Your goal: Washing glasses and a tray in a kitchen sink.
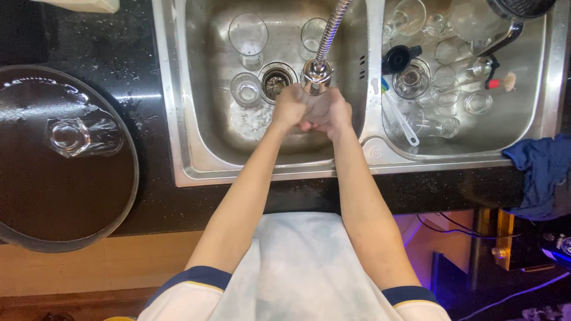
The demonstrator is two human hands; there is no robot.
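Note:
My left hand [289, 107] and my right hand [329, 113] are pressed together under the spray head of a flexible metal faucet [316, 74], over the left basin of a steel double sink [178, 119]. Both hands are curled with fingers closed against each other; I see nothing held in them. Three clear glasses stand in the left basin: a tall one [248, 37], a second [313, 34] behind the hose, and a short one [245, 89] beside the drain [276, 80].
The right basin [535, 113] holds several glasses, a black lid [397, 57], a white utensil [404, 125] and a pan handle [499, 38]. A large glass pot lid [65, 154] lies on the black counter at left. A blue cloth [544, 172] hangs at right.

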